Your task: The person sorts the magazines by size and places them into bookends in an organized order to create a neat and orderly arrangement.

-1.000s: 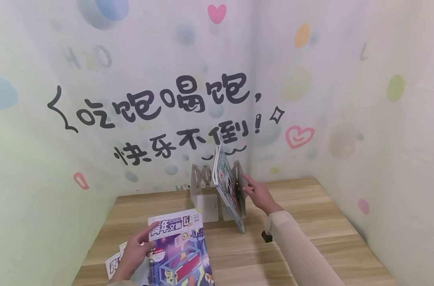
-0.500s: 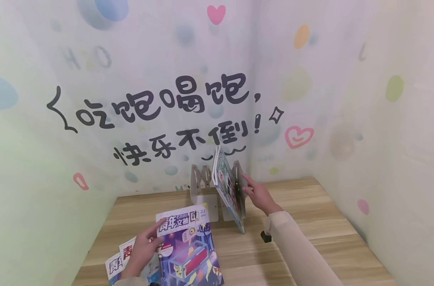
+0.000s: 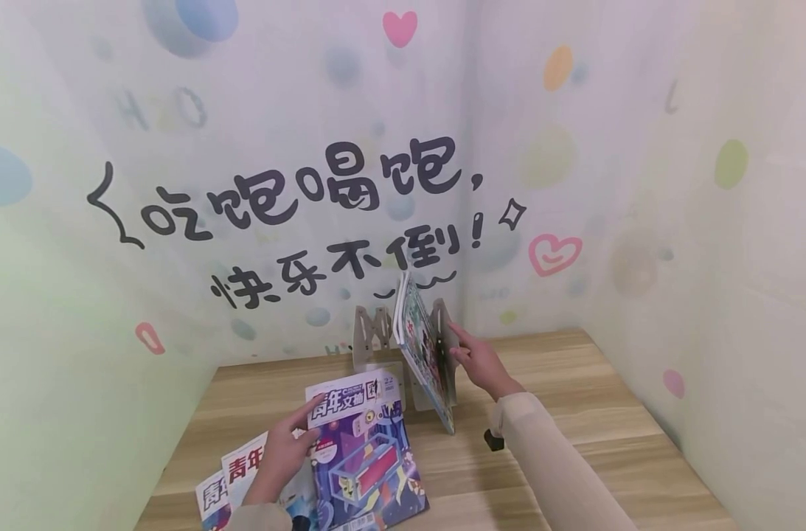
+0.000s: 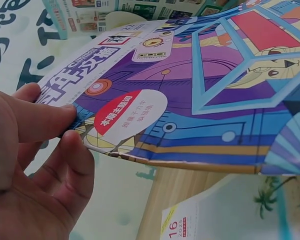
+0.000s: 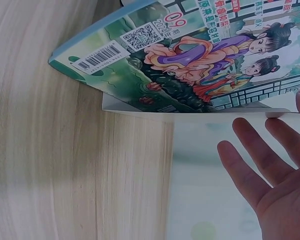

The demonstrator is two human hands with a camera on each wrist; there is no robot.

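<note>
My left hand [image 3: 285,451] pinches the left edge of a magazine [image 3: 369,464] with a purple illustrated cover, thumb on top and fingers beneath. In the left wrist view this magazine [image 4: 180,95] is held up, bowing slightly, over other magazines. At the back of the table stands a grey metal bookend [image 3: 363,339] with upright plates. Colourful magazines [image 3: 421,343] lean inside it against its right plate. My right hand [image 3: 485,365] holds that plate at its edge between thumb and index finger. The right wrist view shows the other fingers [image 5: 245,170] spread apart.
Two more magazines lie on the wooden table at front left, one with a red title [image 3: 243,464] and one with a dark title [image 3: 212,495]. A patterned wall [image 3: 296,88] rises right behind the table. A black wrist-worn piece [image 3: 493,440] shows under the right sleeve.
My left hand has moved right and slightly up with the purple magazine, closer to the bookend, uncovering more of the red-titled magazine. My right hand has stayed at the plate.
</note>
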